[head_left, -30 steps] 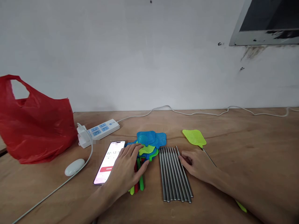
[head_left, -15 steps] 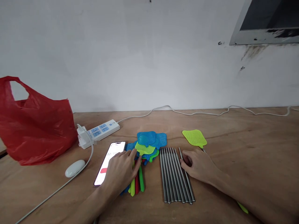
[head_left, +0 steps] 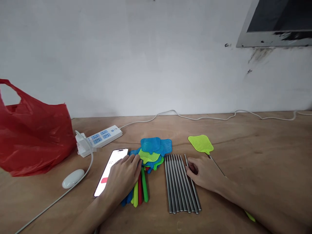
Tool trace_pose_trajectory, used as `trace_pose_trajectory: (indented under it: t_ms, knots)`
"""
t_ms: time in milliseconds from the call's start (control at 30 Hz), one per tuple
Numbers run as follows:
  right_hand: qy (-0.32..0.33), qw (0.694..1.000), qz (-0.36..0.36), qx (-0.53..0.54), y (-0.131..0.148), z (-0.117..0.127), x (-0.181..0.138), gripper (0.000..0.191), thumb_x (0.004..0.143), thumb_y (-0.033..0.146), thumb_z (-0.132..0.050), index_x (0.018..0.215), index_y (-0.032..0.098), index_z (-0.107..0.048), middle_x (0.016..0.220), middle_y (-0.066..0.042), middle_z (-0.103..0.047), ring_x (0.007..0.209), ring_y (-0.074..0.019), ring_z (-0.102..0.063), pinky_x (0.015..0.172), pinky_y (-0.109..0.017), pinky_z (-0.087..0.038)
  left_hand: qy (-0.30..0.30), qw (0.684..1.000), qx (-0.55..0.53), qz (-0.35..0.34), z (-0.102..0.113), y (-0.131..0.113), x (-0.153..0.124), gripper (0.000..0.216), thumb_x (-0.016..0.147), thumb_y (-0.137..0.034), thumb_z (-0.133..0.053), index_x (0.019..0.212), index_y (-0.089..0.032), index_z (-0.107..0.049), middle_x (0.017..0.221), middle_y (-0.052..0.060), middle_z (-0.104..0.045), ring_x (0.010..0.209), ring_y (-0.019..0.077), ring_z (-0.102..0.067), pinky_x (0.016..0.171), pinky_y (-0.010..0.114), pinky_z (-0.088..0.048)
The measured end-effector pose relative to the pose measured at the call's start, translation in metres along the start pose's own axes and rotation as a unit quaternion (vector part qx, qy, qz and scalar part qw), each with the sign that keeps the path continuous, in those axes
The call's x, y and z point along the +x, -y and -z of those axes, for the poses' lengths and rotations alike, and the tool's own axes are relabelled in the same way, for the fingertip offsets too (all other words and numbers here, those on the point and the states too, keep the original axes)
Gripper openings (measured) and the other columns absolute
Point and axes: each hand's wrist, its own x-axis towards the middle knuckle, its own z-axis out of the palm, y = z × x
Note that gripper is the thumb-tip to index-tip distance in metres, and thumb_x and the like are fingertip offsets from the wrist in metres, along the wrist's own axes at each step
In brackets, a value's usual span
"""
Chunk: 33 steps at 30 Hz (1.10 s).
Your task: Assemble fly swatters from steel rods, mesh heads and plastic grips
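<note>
My left hand (head_left: 125, 172) reaches over a pile of fly swatters, fingers bent down by the necks of the handles. Blue (head_left: 150, 144) and yellow-green (head_left: 149, 156) mesh heads overlap there, with blue, yellow, red and green handles (head_left: 144, 188) pointing toward me. The exact grip is hidden by the hand. A row of several slim metal rods (head_left: 179, 185) lies side by side in the middle. Curled at the rightmost rod (head_left: 194, 188), my right hand (head_left: 202, 170) has thumb and fingertips against its upper part. Beyond this hand lies a separate yellow-green fly swatter (head_left: 201, 143), its shaft partly under my forearm.
A lit phone (head_left: 103, 178) lies partly beneath my left wrist. Left of it are a white mouse-shaped object (head_left: 73, 178), a power strip (head_left: 104, 136) with a cable, and a red plastic bag (head_left: 36, 136). A thin white cord (head_left: 200, 119) runs along the wall.
The whole view has shifted slightly. The left thumb has drawn closer to the fingers, and the blue handles show more to the left. My right hand stays at the same rod.
</note>
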Motion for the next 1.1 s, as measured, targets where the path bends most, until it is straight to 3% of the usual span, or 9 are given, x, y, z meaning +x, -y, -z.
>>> trace_pose_trajectory:
  t_ms: [200, 367, 500, 633, 767, 867, 967, 1100]
  knots:
    - [-0.017, 0.999, -0.036, 0.013, 0.003, 0.000, -0.001, 0.025, 0.081, 0.026, -0.053, 0.057, 0.021, -0.047, 0.056, -0.003, -0.061, 0.055, -0.0176, -0.051, 0.055, -0.031, -0.018, -0.029, 0.999, -0.006, -0.012, 0.001, 0.001, 0.001, 0.024, 0.101, -0.026, -0.041, 0.085, -0.019, -0.058, 0.078, 0.004, -0.066, 0.074, 0.0243, -0.066, 0.063, 0.033, -0.048]
    - [-0.031, 0.995, -0.081, 0.053, 0.005, 0.004, -0.001, 0.025, 0.072, 0.024, -0.057, 0.050, 0.022, -0.045, 0.051, -0.002, -0.058, 0.053, -0.0173, -0.047, 0.054, -0.030, -0.019, -0.145, 0.987, -0.048, -0.040, 0.005, -0.002, -0.004, 0.026, 0.102, -0.025, -0.035, 0.089, -0.020, -0.057, 0.082, 0.004, -0.063, 0.060, 0.0184, -0.062, 0.048, 0.027, -0.042]
    - [-0.032, 0.988, -0.088, 0.126, 0.002, 0.007, 0.002, 0.026, 0.067, 0.023, -0.058, 0.045, 0.022, -0.044, 0.047, 0.000, -0.053, 0.049, -0.0151, -0.043, 0.054, -0.030, -0.023, -0.172, 0.961, -0.214, -0.033, 0.005, -0.008, -0.011, 0.016, 0.101, -0.025, -0.043, 0.103, -0.020, -0.058, 0.089, 0.003, -0.065, 0.061, 0.0157, -0.063, 0.051, 0.025, -0.048]
    - [-0.029, 0.965, -0.109, 0.238, -0.005, 0.006, 0.007, 0.024, 0.062, 0.025, -0.059, 0.043, 0.022, -0.046, 0.043, 0.002, -0.048, 0.046, -0.0138, -0.041, 0.051, -0.029, -0.024, -0.104, 0.885, -0.452, 0.028, 0.004, -0.014, -0.015, 0.030, 0.093, -0.033, -0.065, 0.122, -0.026, -0.059, 0.090, 0.000, -0.074, 0.069, 0.0158, -0.069, 0.063, 0.025, -0.058]
    - [-0.024, 0.911, -0.133, 0.390, -0.012, 0.006, 0.012, 0.023, 0.063, 0.032, -0.059, 0.045, 0.022, -0.048, 0.041, 0.004, -0.045, 0.041, -0.0117, -0.040, 0.046, -0.026, -0.025, -0.003, 0.757, -0.646, 0.094, 0.009, -0.017, -0.014, 0.030, 0.094, -0.036, -0.061, 0.123, -0.025, -0.064, 0.102, 0.003, -0.077, 0.080, 0.0185, -0.075, 0.074, 0.030, -0.063]
    - [-0.029, 0.851, -0.152, 0.502, -0.014, 0.006, 0.015, 0.028, 0.067, 0.041, -0.061, 0.050, 0.023, -0.047, 0.042, 0.006, -0.041, 0.038, -0.0084, -0.032, 0.041, -0.024, -0.020, 0.037, 0.695, -0.709, 0.116, 0.013, -0.019, -0.013, 0.036, 0.097, -0.043, -0.056, 0.126, -0.022, -0.062, 0.103, 0.006, -0.075, 0.065, 0.0160, -0.072, 0.057, 0.026, -0.062]
    - [-0.040, 0.786, -0.169, 0.594, -0.013, 0.007, 0.014, 0.035, 0.070, 0.047, -0.065, 0.055, 0.023, -0.044, 0.046, 0.008, -0.036, 0.040, -0.0069, -0.025, 0.039, -0.022, -0.017, 0.077, 0.687, -0.711, 0.129, 0.016, -0.022, -0.012, 0.040, 0.098, -0.051, -0.051, 0.125, -0.022, -0.059, 0.102, 0.006, -0.072, 0.040, 0.0073, -0.057, 0.034, 0.018, -0.048]
    - [-0.043, 0.709, -0.172, 0.683, -0.008, 0.008, 0.011, 0.037, 0.069, 0.048, -0.072, 0.060, 0.021, -0.048, 0.052, 0.008, -0.041, 0.044, -0.0060, -0.028, 0.039, -0.019, -0.022, 0.073, 0.734, -0.664, 0.121, 0.022, -0.024, -0.011, 0.039, 0.099, -0.052, -0.048, 0.110, -0.019, -0.066, 0.086, 0.004, -0.072, 0.038, 0.0050, -0.050, 0.035, 0.016, -0.040]
